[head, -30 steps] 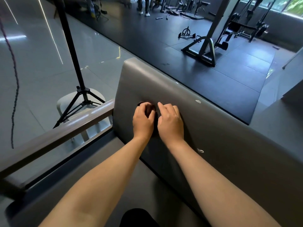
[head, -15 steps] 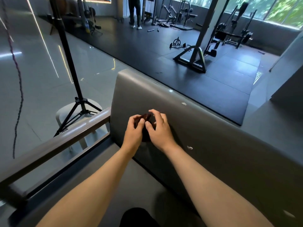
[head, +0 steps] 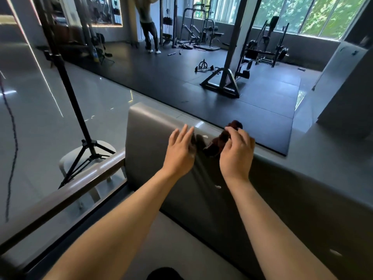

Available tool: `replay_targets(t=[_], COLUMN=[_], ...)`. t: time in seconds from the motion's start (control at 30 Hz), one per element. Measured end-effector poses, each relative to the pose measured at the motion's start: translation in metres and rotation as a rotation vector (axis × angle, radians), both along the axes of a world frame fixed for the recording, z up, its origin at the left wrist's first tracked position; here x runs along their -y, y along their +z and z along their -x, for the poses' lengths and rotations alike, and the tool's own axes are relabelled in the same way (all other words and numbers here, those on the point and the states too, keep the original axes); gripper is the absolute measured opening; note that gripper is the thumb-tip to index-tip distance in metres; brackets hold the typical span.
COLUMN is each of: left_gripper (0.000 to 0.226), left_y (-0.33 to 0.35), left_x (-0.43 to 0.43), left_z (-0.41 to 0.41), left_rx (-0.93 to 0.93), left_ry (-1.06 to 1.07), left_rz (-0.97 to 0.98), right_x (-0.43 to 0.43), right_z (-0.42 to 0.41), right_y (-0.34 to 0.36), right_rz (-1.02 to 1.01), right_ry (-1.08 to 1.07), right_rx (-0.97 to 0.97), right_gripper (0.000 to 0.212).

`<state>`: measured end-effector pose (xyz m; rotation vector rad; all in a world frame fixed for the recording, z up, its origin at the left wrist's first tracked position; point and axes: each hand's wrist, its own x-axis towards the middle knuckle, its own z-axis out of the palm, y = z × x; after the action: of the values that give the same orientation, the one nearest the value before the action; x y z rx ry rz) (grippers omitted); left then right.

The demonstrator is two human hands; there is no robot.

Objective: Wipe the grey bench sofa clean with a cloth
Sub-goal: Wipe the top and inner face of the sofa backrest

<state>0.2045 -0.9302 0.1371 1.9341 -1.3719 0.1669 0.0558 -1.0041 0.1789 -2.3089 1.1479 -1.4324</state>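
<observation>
The grey bench sofa's backrest (head: 145, 138) rises in front of me, its seat (head: 181, 243) below between my arms. A small dark reddish-brown cloth (head: 219, 142) lies bunched at the backrest's top edge. My right hand (head: 237, 152) grips the cloth with curled fingers. My left hand (head: 179, 152) is beside it on the left, fingers straight, resting against the upper backrest and apart from the cloth. Small pale marks dot the backrest.
A grey armrest rail (head: 66, 190) runs along the sofa's left side. Behind it a black tripod (head: 84, 142) stands over a white stool (head: 70, 158). Beyond the backrest lie black gym mats with a rack frame (head: 224, 83), machines and a standing person (head: 149, 27).
Both hands rose from the middle of the backrest to its top edge. My left hand let go of the cloth and opened; my right hand carried the cloth to the right.
</observation>
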Motion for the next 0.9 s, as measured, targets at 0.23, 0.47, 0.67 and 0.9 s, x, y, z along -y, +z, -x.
replay_targets(t=[0.23,0.47,0.67,0.9], left_gripper=[0.072,0.065,0.069,0.072], left_y=[-0.013,-0.016,-0.010,-0.007], left_x=[0.006,0.011,0.009,0.008], left_z=[0.013,0.018,0.019,0.015], left_rx=[-0.060,0.001,-0.209,-0.189], left_ry=[0.018,0.061,0.104,0.106], left_rz=[0.053,0.022,-0.009,0.002], right_x=[0.002,0.001,0.014,0.015], right_z=[-0.051,-0.054,0.004,0.005], right_y=[-0.012,-0.002,-0.002,-0.006], right_rz=[-0.091,-0.024,-0.043,-0.067], right_ry=[0.104,0.251,0.084,0.039], right_rx=[-0.227,-0.325,-0.300,-0.192], right_gripper=[0.034,0.030,0.040,0.034])
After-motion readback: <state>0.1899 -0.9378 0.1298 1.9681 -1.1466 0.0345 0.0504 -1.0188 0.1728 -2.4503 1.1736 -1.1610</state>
